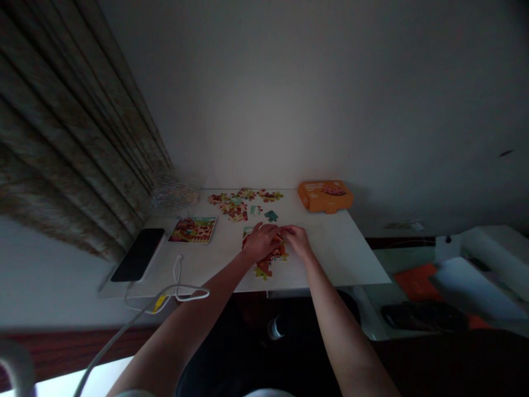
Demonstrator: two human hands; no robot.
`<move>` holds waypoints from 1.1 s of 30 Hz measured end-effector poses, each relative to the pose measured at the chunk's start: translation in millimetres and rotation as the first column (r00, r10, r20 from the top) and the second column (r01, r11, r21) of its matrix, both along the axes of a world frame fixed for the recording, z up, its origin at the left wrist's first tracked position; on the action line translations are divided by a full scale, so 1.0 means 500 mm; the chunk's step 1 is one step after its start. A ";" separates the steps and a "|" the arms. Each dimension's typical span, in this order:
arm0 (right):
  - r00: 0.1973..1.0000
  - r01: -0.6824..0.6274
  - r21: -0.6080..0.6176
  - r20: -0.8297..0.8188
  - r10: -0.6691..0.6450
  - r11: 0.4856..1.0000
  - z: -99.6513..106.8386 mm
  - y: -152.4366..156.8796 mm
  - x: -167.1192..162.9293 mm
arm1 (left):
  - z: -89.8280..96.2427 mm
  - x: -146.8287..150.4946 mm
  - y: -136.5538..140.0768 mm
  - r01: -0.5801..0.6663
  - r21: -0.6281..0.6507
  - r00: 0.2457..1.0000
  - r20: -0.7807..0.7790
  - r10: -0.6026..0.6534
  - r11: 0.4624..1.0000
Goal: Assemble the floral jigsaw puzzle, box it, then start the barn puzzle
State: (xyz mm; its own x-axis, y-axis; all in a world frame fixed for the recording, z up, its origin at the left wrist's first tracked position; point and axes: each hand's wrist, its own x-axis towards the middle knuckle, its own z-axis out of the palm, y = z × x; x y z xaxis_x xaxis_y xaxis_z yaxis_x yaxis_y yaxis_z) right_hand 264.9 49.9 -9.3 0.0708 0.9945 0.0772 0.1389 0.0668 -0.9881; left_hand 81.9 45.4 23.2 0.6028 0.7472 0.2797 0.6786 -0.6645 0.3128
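A partly joined jigsaw puzzle (264,269) with red, brown and green printing lies near the table's front edge, partly covered by both hands. My left hand (261,242) rests across its upper part, palm down, with the fingers stretched out. From the right, my right hand (297,239) meets the puzzle's upper right edge. Its fingers are pinched together close to the left fingertips; what lies between them is hidden. Just beyond the hands are a loose teal puzzle piece (271,215) and a pale piece (256,210). Farther back lies a pile of puzzle pieces (233,208).
On the white table (330,259), an orange box (326,196) stands at the back right. A picture card (193,230) and a black phone (139,255) lie left. Clear plastic wrap (173,193) sits by the curtain (82,110). A white cable (177,286) loops over the front left edge.
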 end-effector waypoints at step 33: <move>0.817 -0.033 0.258 0.564 -0.122 0.966 -0.029 -0.013 -0.020 | -0.067 -0.134 -0.021 0.001 -0.021 0.992 -0.126 -0.004 1.000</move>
